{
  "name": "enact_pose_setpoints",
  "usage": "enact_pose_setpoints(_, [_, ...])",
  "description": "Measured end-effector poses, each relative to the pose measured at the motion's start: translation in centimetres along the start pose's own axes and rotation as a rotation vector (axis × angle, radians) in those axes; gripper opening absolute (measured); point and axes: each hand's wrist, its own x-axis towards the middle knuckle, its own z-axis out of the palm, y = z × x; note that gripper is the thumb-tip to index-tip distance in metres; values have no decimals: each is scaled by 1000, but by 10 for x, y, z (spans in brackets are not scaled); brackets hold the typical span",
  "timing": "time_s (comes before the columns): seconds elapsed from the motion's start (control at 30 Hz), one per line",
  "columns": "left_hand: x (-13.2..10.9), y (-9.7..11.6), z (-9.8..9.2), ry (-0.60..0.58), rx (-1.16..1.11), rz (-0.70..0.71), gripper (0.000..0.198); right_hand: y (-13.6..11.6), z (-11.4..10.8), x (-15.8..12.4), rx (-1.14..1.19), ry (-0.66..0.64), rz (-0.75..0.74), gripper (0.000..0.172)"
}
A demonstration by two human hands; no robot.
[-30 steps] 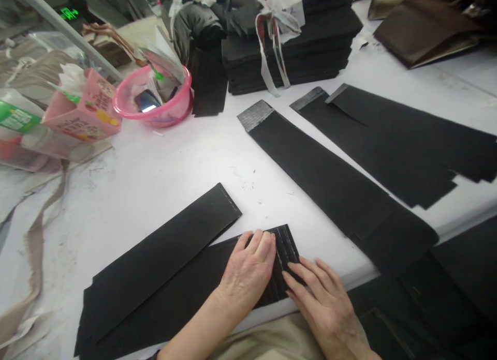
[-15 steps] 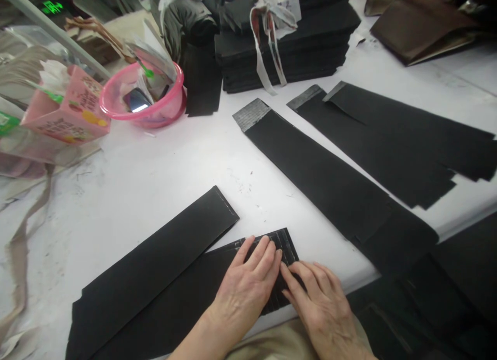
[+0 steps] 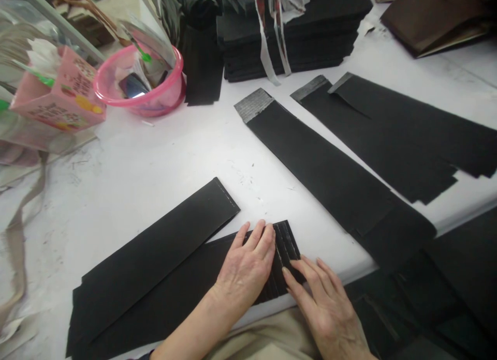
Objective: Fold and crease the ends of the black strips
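Left grip (image 3: 246, 267) overlies the black strip (image 3: 180, 297); right grip (image 3: 324, 303) touches its end.

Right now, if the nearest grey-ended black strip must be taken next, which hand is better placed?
Probably the right hand: it is nearer to that grey-ended strip, with fingertips at the black piece's right end. The left hand lies on that piece, farther away.

Diffuse light brightens the middle of the white tabletop (image 3: 171, 153); the space below its right edge (image 3: 423, 298) falls nearly black. A white glint marks the phone (image 3: 131, 85), the black stitched panel (image 3: 186, 287) loses surface detail, and the pink carton (image 3: 58, 109) at far left looks blurred and stretched.
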Motion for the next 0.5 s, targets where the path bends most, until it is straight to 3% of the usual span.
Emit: enact_pose_setpoints(0.5, [-2,-1,3,57,-133,-25,37,3,3,-34,20,24,-48,43])
